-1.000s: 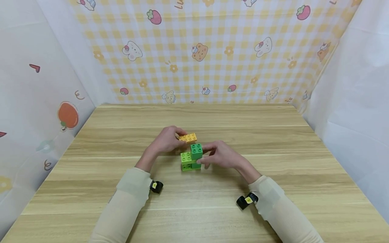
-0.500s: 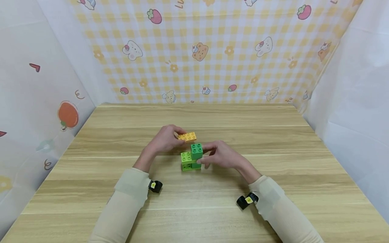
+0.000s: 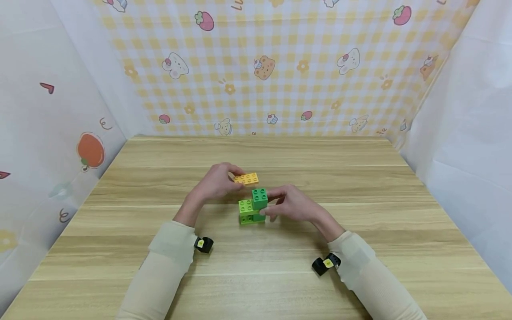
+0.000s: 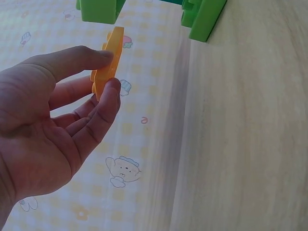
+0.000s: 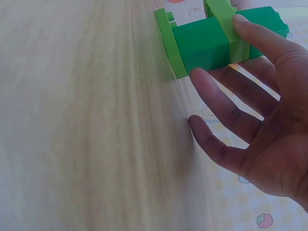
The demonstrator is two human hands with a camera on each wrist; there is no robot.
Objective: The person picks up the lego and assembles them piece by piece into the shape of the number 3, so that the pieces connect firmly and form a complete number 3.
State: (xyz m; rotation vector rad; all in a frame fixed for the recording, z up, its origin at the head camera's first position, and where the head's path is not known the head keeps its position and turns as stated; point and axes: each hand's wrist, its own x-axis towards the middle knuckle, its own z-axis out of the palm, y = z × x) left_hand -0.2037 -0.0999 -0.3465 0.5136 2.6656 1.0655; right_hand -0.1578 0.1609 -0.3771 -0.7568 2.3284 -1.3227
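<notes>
On the wooden tabletop (image 3: 260,275) stands a stack of lime and dark-green toy bricks (image 3: 254,208). At its 3 o'clock, the right hand (image 3: 294,203) pinches it between thumb and fingertips. Farther off, at 10 o'clock, the left hand (image 3: 219,181) has thumb and fingers clamped on a yellow eight-stud brick (image 3: 247,178), apart from the stack, near its 12 o'clock.

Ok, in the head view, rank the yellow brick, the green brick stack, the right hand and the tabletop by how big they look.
Largest to smallest:
1. Tabletop
2. Right hand
3. Green brick stack, slightly covered by fingertips
4. Yellow brick, partly covered by fingers
</notes>
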